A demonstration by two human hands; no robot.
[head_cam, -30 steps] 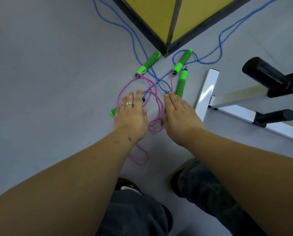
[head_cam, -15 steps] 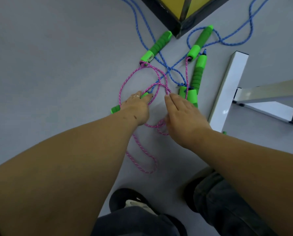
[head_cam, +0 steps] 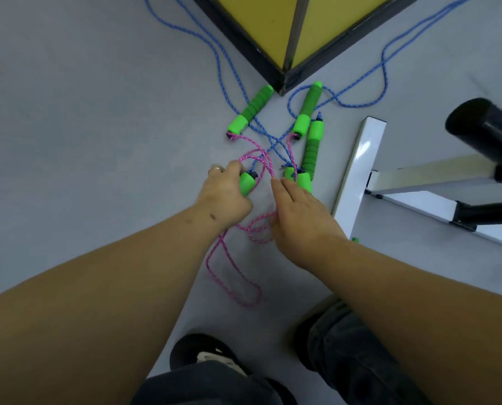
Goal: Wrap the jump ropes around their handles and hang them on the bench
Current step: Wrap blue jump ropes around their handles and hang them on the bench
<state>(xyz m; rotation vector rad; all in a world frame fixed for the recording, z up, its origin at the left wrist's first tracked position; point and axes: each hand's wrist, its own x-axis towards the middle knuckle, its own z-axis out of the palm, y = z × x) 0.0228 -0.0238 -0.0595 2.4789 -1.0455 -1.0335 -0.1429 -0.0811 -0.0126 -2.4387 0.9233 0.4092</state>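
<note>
Jump ropes with green foam handles lie tangled on the grey floor. My left hand (head_cam: pixel 225 197) grips one green handle (head_cam: pixel 247 182) whose blue rope leaves its tip. My right hand (head_cam: pixel 300 211) lies flat with straight fingers beside it, its fingertips at the pink rope (head_cam: pixel 260 229) and near another green handle (head_cam: pixel 302 179). The pink rope loops from two further green handles, one (head_cam: pixel 251 114) on the left and one (head_cam: pixel 308 109) on the right, down toward my feet. A blue rope (head_cam: pixel 229 74) trails away up the floor. The white bench frame (head_cam: pixel 357 168) stands at right.
A yellow panel with a black base (head_cam: pixel 287 33) forms a corner at the top. Black padded rollers (head_cam: pixel 483 130) stick out from the bench at right. My shoes and dark trouser legs (head_cam: pixel 355 358) are at the bottom.
My left hand has closed round a green handle and lifted it slightly off the floor. My right hand stays flat near the pink rope. The camera view has shifted.
</note>
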